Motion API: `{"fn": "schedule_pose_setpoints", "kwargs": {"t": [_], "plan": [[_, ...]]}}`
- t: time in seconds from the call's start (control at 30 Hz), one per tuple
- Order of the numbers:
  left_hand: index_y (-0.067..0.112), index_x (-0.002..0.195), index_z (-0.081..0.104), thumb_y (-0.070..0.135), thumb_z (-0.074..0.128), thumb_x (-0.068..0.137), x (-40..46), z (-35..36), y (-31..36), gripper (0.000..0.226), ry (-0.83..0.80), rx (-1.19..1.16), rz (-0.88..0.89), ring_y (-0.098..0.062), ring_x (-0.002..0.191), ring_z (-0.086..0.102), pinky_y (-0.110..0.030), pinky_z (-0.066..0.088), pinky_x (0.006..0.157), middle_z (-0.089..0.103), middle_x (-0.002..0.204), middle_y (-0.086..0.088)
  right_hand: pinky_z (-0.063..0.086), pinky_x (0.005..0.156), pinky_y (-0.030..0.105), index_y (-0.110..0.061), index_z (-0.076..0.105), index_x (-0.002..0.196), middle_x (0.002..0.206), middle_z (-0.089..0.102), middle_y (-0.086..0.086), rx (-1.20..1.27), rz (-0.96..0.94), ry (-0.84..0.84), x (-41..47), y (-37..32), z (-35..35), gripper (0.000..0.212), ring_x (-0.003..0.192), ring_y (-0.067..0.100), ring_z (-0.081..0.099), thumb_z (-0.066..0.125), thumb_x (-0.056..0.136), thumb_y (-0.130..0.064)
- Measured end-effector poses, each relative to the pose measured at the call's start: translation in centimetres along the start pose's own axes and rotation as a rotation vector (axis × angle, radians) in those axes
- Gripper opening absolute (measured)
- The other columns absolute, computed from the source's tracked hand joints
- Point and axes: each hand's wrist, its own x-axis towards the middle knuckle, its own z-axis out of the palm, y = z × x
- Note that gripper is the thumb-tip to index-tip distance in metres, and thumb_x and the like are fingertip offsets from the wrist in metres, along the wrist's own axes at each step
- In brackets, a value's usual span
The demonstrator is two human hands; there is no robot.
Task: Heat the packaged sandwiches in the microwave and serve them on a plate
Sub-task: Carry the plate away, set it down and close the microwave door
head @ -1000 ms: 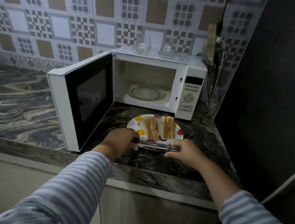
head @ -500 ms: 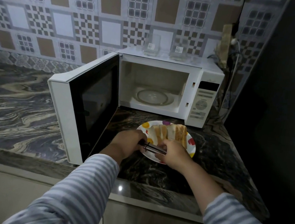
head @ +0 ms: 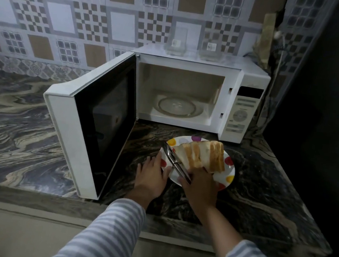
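Tongs [head: 176, 163] are gripped by right hand [head: 198, 187], long axis running far-left over plate [head: 226, 173], tips beside sandwiches [head: 201, 156]; left hand [head: 153, 174] w/ fingers spread, holding nothing.

Your microwave [head: 190, 92] sits at the back right of the counter [head: 14, 130], against the tiled wall [head: 71, 20]. Its door [head: 91, 129] swings out to the left, toward you. Turntable [head: 176, 106] inside the cavity. Two containers [head: 176, 43] on top. In front of the microwave, the plate [head: 226, 173], sandwiches [head: 201, 156] on it. Tongs [head: 176, 164] lie over the plate's left edge. Your left hand [head: 153, 176] sits left of the plate; your right hand [head: 199, 185] is at its near rim, on the tongs.
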Motion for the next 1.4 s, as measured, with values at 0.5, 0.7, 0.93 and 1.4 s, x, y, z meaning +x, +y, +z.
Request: {"fn": "schedule_pose_setpoints", "kwargs": {"t": [0.5, 0.7, 0.93, 1.4], "plan": [[0.027, 0.154, 0.002, 0.083, 0.008, 0.076, 0.4, 1.5, 0.1, 0.096, -0.082, 0.208, 0.037, -0.013, 0.148, -0.008, -0.049, -0.009, 0.117, 0.002, 0.162, 0.0, 0.027, 0.112, 0.048, -0.027, 0.043, 0.14, 0.142, 0.048, 0.005, -0.047, 0.258, 0.07, 4.8, 9.8, -4.6, 0.04, 0.134, 0.026, 0.039, 0.037, 0.1, -0.032], [0.027, 0.154, -0.003, 0.085, 0.011, 0.075, 1.6, 1.4, 0.3, 0.099, -0.118, 0.233, -0.002, -0.01, 0.147, -0.012, -0.052, -0.009, 0.117, -0.006, 0.162, 0.003, -0.008, 0.117, 0.054, -0.039, 0.018, 0.15, 0.16, 0.016, -0.004, -0.097, 0.342, -0.229, 7.5, 11.5, -3.7, 0.047, 0.149, 0.016, 0.002, 0.019, 0.104, -0.034], [0.028, 0.154, 0.001, 0.089, 0.003, 0.068, 2.7, 1.6, 0.4, 0.105, -0.102, 0.228, -0.017, -0.008, 0.147, -0.013, -0.053, -0.011, 0.117, -0.007, 0.161, 0.007, -0.01, 0.115, 0.058, -0.04, 0.025, 0.148, 0.158, 0.015, -0.019, -0.242, 0.219, -0.291, 7.3, 12.2, -3.0, 0.046, 0.148, 0.014, -0.005, 0.018, 0.102, -0.035], [0.019, 0.152, 0.023, 0.057, 0.051, 0.09, 1.7, 0.4, 0.5, 0.078, -0.076, -0.373, -0.052, -0.015, 0.148, 0.006, -0.036, 0.006, 0.119, 0.012, 0.161, 0.004, 0.041, 0.103, 0.033, -0.028, 0.041, 0.144, 0.144, 0.048, -0.001, 0.527, 0.532, -0.095, 3.5, 8.8, -4.3, 0.042, 0.127, 0.02, 0.047, 0.04, 0.102, -0.024]]}}
